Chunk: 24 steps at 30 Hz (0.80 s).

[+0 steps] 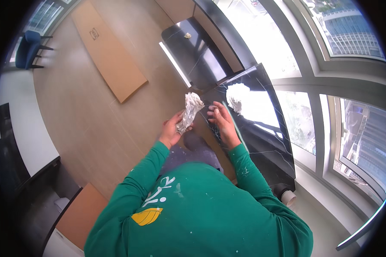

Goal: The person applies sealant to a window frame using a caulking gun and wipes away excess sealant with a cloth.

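a crumpled white bundle (190, 109) in the left hand (172, 132), above the lap
the left hand is closed around the bundle's lower end; whether it is cloth or paper cannot be told. the right hand (221, 121) is empty, fingers loosely curled, just beside the bundle and apart from it. to its right, a second white wad (238, 97) lies on a black slab (266, 146) with white veins. writing shows in two places: white lettering (158, 191), running aslant, and a yellow ribbed shape (147, 216) on the green shirt (214, 205), and a small dark printed mark (94, 33) near the far end of the long brown cardboard (109, 58) on the floor (77, 107).
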### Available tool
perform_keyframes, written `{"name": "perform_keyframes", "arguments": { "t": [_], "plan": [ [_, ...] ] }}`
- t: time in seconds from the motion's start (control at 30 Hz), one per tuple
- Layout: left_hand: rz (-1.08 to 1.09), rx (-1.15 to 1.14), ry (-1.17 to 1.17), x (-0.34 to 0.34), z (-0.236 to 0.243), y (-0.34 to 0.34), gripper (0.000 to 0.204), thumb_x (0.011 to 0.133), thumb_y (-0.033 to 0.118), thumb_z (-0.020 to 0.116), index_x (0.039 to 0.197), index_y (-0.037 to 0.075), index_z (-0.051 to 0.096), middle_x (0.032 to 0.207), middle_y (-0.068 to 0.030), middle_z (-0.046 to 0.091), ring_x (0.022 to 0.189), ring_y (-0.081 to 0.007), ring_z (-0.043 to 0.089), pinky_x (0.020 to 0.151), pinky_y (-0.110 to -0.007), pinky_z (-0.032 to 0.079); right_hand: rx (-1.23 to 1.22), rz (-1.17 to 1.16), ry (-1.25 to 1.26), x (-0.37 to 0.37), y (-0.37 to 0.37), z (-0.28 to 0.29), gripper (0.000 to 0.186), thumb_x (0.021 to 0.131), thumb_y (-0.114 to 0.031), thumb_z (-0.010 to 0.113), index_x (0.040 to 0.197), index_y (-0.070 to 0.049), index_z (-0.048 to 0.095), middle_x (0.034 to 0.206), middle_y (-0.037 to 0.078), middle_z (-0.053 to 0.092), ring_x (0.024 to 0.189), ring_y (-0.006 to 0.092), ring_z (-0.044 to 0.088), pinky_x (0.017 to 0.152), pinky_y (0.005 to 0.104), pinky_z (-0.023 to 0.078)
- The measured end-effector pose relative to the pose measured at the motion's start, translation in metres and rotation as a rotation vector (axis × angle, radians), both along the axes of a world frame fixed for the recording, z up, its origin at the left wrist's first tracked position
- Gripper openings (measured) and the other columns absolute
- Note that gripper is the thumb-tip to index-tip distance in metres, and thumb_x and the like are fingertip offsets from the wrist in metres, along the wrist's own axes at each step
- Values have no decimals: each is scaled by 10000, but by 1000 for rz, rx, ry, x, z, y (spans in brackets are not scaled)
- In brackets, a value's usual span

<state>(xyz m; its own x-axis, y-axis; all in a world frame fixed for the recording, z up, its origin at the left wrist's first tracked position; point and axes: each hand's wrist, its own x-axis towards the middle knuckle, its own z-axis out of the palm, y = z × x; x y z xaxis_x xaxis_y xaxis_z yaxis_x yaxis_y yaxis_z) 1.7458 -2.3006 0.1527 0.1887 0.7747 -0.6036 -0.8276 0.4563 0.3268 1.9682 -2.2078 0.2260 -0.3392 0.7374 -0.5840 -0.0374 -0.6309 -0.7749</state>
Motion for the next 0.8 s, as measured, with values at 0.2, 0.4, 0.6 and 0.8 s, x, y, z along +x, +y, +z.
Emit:
{"name": "perform_keyframes", "arguments": {
  "t": [0.2, 0.4, 0.6, 0.8],
  "plan": [
    [-129, 109, -264, -17, 46, 51, 475, 1069, 291, 528, 1482, 57, 505, 1375, -112, 640, 1176, -261, 666, 979, -421, 559, -273, -280, 638, -53, 54, 22, 879, 1027, -728, 314, 1644, -110, 214, 1542, 192, 464, 1414, 316, 468, 1165, 509, 386],
    [-372, 138, 209, -46, 56, 100, 489, 999, 0, 583, 1480, 25, 500, 1387, -72, 599, 1235, -182, 601, 1074, -337, 474, -152, -294, 316, -115, 89, 12, 875, 1025, -717, 360, 1608, -70, 275, 1264, 157, 614, 1007, 248, 691, 878, 391, 608],
    [-451, 245, 634, -88, 43, 147, 458, 1007, 40, 604, 1449, -1, 493, 1369, -119, 604, 1198, -170, 606, 1015, -333, 493, -209, -288, 112, -137, 76, 17, 781, 1041, -548, 550, 1600, -69, 288, 1419, 107, 550, 1173, 195, 610, 1011, 406, 495],
    [-937, 354, 290, -72, 33, 178, 721, 993, 119, 643, 1617, 115, 283, 1413, -186, 583, 1175, -208, 628, 955, -339, 516, 33, -450, -359, -93, 77, -3, 700, 868, -45, 716, 1504, -33, 424, 1363, 123, 597, 1262, 215, 573, 1080, 367, 455]
  ]
}}
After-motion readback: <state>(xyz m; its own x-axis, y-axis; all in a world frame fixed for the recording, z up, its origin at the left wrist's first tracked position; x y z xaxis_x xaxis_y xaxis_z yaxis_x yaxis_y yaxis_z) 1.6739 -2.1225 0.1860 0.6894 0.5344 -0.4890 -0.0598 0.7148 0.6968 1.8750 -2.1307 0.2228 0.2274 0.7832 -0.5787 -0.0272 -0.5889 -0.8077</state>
